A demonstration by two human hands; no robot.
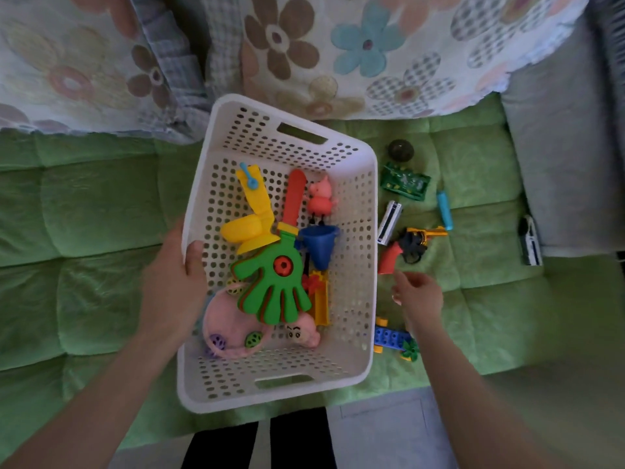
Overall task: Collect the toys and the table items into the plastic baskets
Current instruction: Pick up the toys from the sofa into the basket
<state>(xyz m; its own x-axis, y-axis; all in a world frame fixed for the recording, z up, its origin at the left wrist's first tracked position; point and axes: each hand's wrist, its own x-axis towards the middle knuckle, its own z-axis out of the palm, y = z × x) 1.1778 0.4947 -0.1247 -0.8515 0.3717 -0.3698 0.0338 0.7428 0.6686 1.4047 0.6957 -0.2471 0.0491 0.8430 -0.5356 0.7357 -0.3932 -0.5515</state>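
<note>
Thumb inside, the left hand (169, 286) grips the white basket (366, 214) by its left rim. The right hand (419, 294), loosely curled, seemingly empty, hovers by the toy revolver (411, 245).

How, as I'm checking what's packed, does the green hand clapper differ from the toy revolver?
The green hand clapper lies inside the white basket; the toy revolver lies outside it on the green cushion. The clapper is bigger and mostly green; the revolver is black with a red grip. Both are unheld toys.
</note>
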